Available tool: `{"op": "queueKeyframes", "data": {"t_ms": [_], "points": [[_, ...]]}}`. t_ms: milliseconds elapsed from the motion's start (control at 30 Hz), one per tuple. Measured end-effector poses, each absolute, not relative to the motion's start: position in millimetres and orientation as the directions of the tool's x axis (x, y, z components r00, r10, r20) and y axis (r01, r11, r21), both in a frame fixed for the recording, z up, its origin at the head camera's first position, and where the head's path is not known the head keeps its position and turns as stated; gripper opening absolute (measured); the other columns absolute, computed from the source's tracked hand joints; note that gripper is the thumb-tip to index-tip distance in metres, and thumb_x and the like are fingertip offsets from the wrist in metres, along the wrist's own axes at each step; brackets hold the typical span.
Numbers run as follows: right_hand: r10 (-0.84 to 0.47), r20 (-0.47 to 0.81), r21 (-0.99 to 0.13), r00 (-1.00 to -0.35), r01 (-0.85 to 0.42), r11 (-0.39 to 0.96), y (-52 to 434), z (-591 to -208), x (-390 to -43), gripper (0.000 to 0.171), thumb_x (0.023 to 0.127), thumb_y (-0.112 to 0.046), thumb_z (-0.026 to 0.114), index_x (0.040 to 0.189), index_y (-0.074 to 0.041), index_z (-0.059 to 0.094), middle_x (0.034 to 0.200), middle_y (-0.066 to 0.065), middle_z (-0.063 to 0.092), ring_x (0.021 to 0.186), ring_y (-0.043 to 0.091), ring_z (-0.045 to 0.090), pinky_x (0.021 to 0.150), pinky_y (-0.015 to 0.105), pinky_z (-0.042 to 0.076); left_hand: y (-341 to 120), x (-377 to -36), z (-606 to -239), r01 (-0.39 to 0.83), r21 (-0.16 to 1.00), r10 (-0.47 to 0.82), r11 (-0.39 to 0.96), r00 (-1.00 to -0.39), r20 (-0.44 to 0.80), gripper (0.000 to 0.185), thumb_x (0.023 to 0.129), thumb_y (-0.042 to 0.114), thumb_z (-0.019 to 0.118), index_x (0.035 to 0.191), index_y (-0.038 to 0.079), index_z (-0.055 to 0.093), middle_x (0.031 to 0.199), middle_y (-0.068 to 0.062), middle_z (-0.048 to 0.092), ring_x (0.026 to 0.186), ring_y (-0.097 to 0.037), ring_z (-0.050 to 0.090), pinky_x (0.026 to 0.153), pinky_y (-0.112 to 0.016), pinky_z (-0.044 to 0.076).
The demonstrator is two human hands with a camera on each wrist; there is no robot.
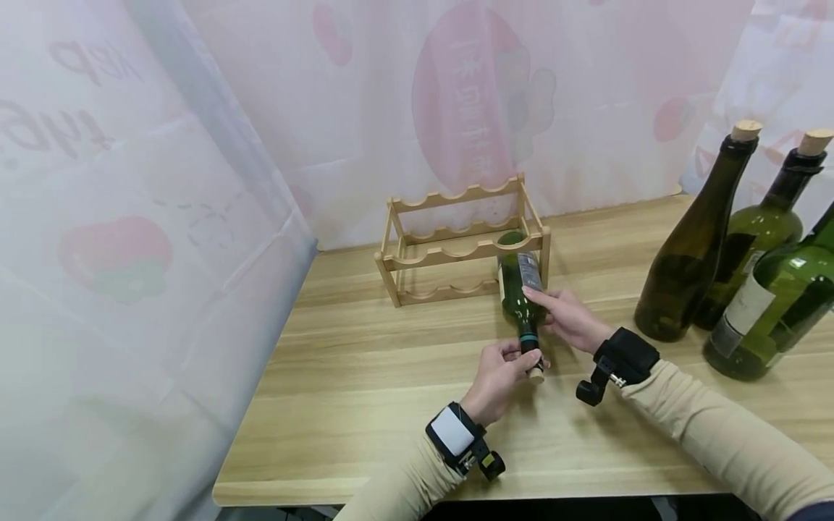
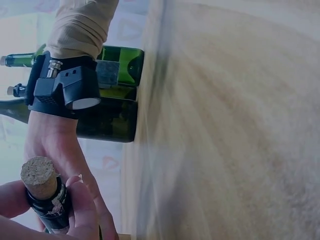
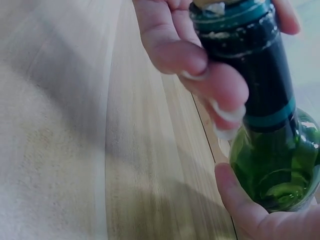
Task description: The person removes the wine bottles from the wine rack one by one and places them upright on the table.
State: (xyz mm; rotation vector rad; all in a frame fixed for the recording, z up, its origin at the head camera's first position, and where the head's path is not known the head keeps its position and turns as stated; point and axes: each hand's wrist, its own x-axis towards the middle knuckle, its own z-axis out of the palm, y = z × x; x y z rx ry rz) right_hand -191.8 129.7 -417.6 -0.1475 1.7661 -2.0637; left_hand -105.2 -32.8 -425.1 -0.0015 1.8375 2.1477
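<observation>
A green wine bottle (image 1: 521, 307) lies with its base inside a small wooden wine rack (image 1: 482, 250), under the upper front rail at the right end. Its corked neck points out toward me. My left hand (image 1: 498, 380) pinches the dark neck just behind the cork (image 2: 39, 177), between thumb and fingers. Farther up, my right hand (image 1: 576, 318) holds the bottle's body near the shoulder, thumb on top and fingers partly hidden beneath. In the right wrist view, the left fingers (image 3: 220, 85) curl beside the neck's teal-banded wrap.
At the right stand a dark corked bottle (image 1: 684, 253), an olive-green corked bottle (image 1: 775, 217) and a green bottle with a pale label (image 1: 749, 311). The wooden table (image 1: 365, 391) meets a printed curtain (image 1: 365, 145) behind and at the left.
</observation>
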Motion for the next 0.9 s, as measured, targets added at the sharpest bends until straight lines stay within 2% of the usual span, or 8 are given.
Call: {"op": "queueKeyframes", "data": {"t_ms": [200, 367, 433, 600, 800, 900], "points": [[-0.396, -0.192, -0.954, -0.898, 0.265, -0.139, 128.9, -413.7, -183.8, 0.065, 0.101, -0.036, 0.048, 0.140, 0.014, 0.031, 0.095, -0.005, 0.070, 0.086, 0.009, 0.066, 0.087, 0.028, 0.052, -37.6, -97.7, -415.4, -0.254, 0.952, 0.238, -0.170, -0.948, -0.211, 0.029, 0.089, 0.006, 0.066, 0.114, -0.008, 0.061, 0.108, -0.030, 0.067, 0.080, -0.014, 0.070, 0.074, -0.026, 0.057], [-0.408, -0.206, -0.942, -0.889, 0.293, -0.165, 126.1, -410.0, -177.0, 0.070, 0.101, -0.038, 0.048, 0.145, 0.011, 0.025, 0.104, -0.002, 0.067, 0.094, 0.012, 0.067, 0.094, 0.033, 0.052, -47.0, -91.5, -405.3, -0.254, 0.951, 0.253, -0.175, -0.945, -0.206, 0.030, 0.089, 0.008, 0.067, 0.114, -0.007, 0.061, 0.094, -0.018, 0.072, 0.078, -0.012, 0.069, 0.071, -0.021, 0.054], [-0.417, -0.211, -0.940, -0.884, 0.301, -0.162, 124.4, -408.8, -173.8, 0.071, 0.101, -0.040, 0.048, 0.146, 0.009, 0.023, 0.108, 0.000, 0.065, 0.095, 0.013, 0.067, 0.098, 0.039, 0.050, -51.0, -89.1, -402.0, -0.259, 0.951, 0.262, -0.167, -0.942, -0.211, 0.030, 0.089, 0.009, 0.067, 0.114, -0.007, 0.062, 0.091, -0.014, 0.073, 0.078, -0.013, 0.069, 0.071, -0.022, 0.054], [-0.439, -0.215, -0.937, -0.872, 0.312, -0.160, 120.1, -406.5, -167.3, 0.071, 0.101, -0.040, 0.046, 0.148, 0.007, 0.020, 0.115, 0.004, 0.061, 0.097, 0.015, 0.066, 0.106, 0.051, 0.043, -60.8, -83.3, -397.0, -0.258, 0.955, 0.279, -0.148, -0.937, -0.210, 0.028, 0.089, 0.010, 0.067, 0.111, -0.006, 0.062, 0.091, -0.018, 0.072, 0.078, -0.014, 0.069, 0.072, -0.022, 0.053], [-0.446, -0.213, -0.932, -0.869, 0.318, -0.173, 115.4, -402.4, -158.7, 0.071, 0.102, -0.040, 0.045, 0.147, 0.009, 0.021, 0.122, 0.011, 0.060, 0.099, 0.015, 0.066, 0.105, 0.050, 0.044, -70.5, -78.2, -390.2, -0.259, 0.955, 0.302, -0.145, -0.931, -0.206, 0.024, 0.089, 0.011, 0.067, 0.106, -0.005, 0.062, 0.086, -0.011, 0.070, 0.080, -0.017, 0.069, 0.071, -0.023, 0.054], [-0.457, -0.205, -0.932, -0.865, 0.315, -0.179, 112.7, -399.2, -153.3, 0.072, 0.102, -0.041, 0.045, 0.148, 0.008, 0.019, 0.128, 0.016, 0.056, 0.101, 0.015, 0.065, 0.104, 0.050, 0.045, -75.3, -75.1, -386.0, -0.254, 0.958, 0.318, -0.133, -0.927, -0.201, 0.023, 0.089, 0.011, 0.067, 0.104, -0.005, 0.062, 0.086, -0.012, 0.071, 0.079, -0.016, 0.069, 0.073, -0.024, 0.053]]}}
